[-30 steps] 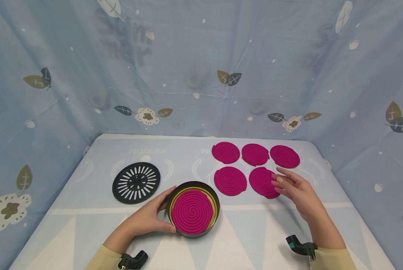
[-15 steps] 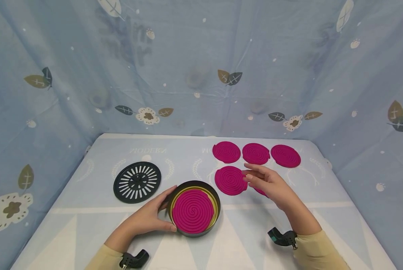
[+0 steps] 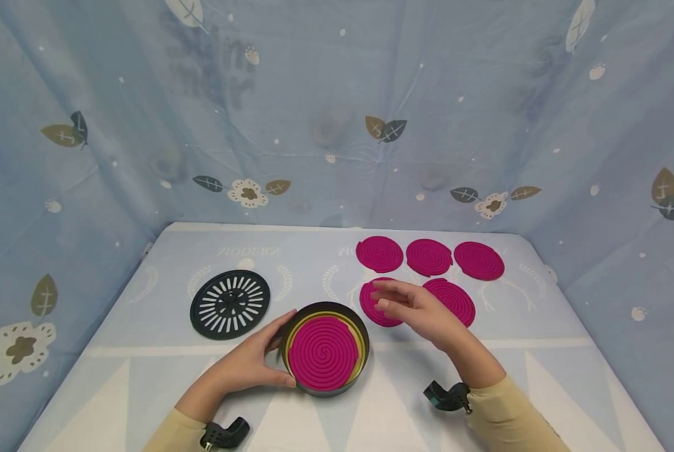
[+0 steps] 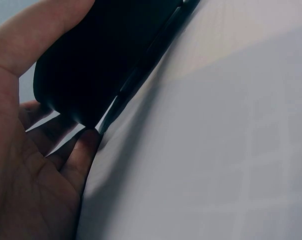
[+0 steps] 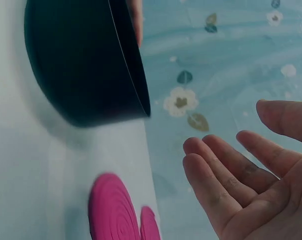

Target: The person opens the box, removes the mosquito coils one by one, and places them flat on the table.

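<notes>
My left hand grips the left side of a round dark tin, thumb on the near side and fingers behind it. Inside the tin, which has a yellow interior, lies a magenta spiral coaster. In the left wrist view the fingers lie against the dark tin wall. My right hand hovers with relaxed fingers over the front-left coaster, partly hiding it. The right wrist view shows the right hand holding nothing, apart from the tin and a coaster.
Another coaster lies beside the right wrist. A back row holds a left coaster, a middle coaster and a right coaster. A black slotted disc lies left of the tin. Patterned blue curtains surround the table.
My right hand has moved left, from the front-right coaster to above the front-left one, uncovering the former. The left hand and the tin have stayed in place.
</notes>
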### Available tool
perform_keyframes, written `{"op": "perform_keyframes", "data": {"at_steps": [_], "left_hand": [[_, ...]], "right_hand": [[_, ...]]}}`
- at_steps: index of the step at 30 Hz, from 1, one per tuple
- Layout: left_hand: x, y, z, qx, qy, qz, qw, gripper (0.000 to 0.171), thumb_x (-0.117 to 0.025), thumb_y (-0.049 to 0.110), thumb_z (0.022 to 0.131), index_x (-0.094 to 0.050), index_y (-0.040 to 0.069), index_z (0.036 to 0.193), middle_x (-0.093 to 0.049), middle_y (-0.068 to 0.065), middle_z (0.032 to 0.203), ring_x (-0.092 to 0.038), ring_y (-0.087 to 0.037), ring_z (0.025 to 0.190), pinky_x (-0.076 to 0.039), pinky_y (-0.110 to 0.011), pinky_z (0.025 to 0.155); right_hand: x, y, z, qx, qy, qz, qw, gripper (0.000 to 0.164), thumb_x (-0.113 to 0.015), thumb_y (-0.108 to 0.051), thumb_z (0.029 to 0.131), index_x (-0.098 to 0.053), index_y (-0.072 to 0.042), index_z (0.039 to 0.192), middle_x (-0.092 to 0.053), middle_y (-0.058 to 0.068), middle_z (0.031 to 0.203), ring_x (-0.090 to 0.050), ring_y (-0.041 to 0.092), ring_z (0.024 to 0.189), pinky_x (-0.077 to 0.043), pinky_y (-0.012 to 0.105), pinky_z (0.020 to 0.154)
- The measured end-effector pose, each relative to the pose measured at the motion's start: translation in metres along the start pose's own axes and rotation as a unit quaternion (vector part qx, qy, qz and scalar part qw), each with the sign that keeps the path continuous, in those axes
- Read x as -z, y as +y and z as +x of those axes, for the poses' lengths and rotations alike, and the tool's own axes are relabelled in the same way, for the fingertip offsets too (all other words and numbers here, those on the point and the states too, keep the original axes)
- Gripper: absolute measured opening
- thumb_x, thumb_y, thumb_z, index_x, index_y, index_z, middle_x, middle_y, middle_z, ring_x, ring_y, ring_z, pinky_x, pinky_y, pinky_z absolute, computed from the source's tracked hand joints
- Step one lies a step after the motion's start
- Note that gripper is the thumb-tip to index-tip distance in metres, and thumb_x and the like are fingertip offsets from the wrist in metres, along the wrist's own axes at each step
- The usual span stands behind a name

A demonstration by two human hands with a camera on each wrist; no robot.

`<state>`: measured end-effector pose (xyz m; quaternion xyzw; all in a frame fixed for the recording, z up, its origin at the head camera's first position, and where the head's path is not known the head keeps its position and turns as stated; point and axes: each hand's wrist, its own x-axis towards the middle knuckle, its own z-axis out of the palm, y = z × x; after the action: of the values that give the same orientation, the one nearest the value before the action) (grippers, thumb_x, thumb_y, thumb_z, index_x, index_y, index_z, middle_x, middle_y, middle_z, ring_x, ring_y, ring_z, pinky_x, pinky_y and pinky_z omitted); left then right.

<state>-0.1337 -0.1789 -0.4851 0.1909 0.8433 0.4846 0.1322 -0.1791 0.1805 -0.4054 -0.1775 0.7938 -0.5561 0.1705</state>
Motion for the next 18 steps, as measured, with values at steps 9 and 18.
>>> {"op": "perform_keyframes", "data": {"at_steps": [9, 18], "left_hand": [[0.001, -0.002, 0.000, -0.010, -0.003, -0.010, 0.9999, 0.126, -0.094, 0.048, 0.057, -0.025, 0.020, 0.158, -0.032, 0.008, 0.157, -0.031, -0.012, 0.143, -0.037, -0.031, 0.113], [0.001, -0.004, -0.001, -0.013, -0.006, -0.017, 0.9997, 0.120, -0.094, 0.046, 0.060, -0.026, 0.026, 0.157, -0.033, 0.009, 0.156, -0.031, -0.013, 0.143, -0.037, -0.032, 0.114]], "right_hand": [[-0.033, -0.003, 0.017, 0.008, -0.075, 0.061, 0.995, 0.047, -0.066, -0.024, 0.096, -0.055, -0.011, 0.140, -0.059, 0.018, 0.133, -0.059, 0.034, 0.120, -0.053, 0.037, 0.100], [-0.056, -0.003, 0.027, 0.019, -0.100, 0.013, 0.995, 0.048, -0.064, -0.028, 0.097, -0.055, -0.011, 0.141, -0.062, 0.009, 0.131, -0.057, 0.018, 0.122, -0.053, 0.033, 0.099]]}}
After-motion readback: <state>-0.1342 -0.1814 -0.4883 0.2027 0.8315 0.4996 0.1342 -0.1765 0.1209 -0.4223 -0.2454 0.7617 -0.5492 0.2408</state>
